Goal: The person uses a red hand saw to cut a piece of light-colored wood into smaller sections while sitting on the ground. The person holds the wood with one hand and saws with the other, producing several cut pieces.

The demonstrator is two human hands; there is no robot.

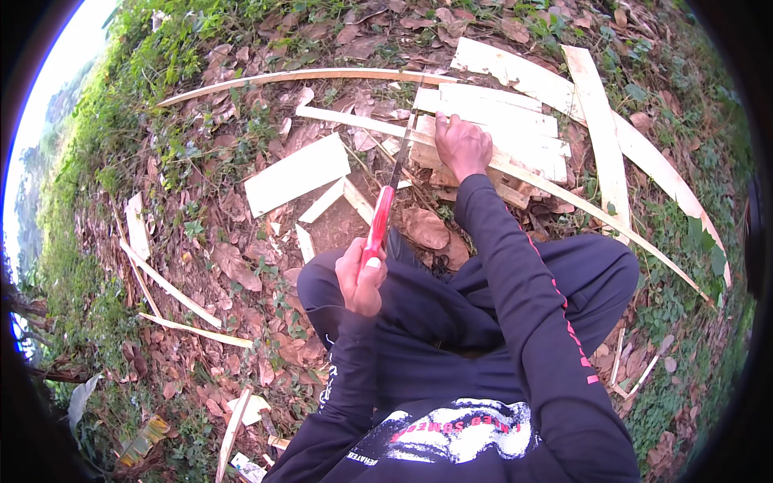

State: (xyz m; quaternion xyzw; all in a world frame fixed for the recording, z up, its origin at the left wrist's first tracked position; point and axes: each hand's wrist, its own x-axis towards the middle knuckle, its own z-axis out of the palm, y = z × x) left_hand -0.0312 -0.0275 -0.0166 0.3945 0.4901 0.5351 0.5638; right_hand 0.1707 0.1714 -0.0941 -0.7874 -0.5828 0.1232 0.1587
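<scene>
My left hand (360, 278) is wrapped round the red handle of a hand saw (378, 224). The thin blade points away from me and crosses a long, narrow wooden strip (346, 117) near its left part. On that strip my right hand (465, 146) is closed, pressing it against a stack of pale boards (515, 121). The strip runs from the upper middle down to the right, past my right knee. Whether the blade has cut into the wood is too small to tell.
Behind the stack lies a long curved-looking board (515, 71), with another plank (597, 129) across it. A short flat board (298, 175) and several offcuts (324, 201) are on the leafy ground to the left. A long thin strip (306, 75) stretches along the far side.
</scene>
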